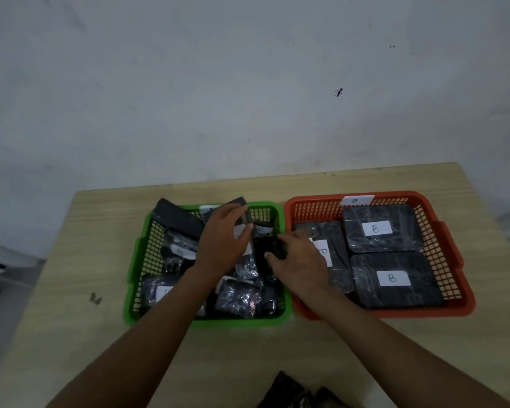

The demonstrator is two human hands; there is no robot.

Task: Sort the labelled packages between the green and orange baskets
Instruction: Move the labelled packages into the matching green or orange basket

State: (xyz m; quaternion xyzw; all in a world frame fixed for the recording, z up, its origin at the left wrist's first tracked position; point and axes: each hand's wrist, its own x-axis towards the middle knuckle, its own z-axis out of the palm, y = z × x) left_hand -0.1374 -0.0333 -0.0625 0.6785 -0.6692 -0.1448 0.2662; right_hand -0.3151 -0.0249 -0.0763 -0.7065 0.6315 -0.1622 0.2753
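A green basket [136, 260] sits left of an orange basket [454, 248] on the table. The green one holds several black wrapped packages with white labels, heaped loosely. The orange one holds three black packages marked B: one at the back [382, 228], one in front [395, 279], one at its left [336, 251]. My left hand [221, 240] is over the green basket, fingers closed on a tilted black package [242, 207]. My right hand [298, 260] reaches across the baskets' shared edge and pinches a small dark package [270, 245].
A white tag marked B [357, 200] is clipped to the orange basket's back rim. A dark wrapped item [295, 391] lies at the table's near edge. The wooden table [71, 319] stands against a grey wall, with a small dark scrap [95, 298] at the left.
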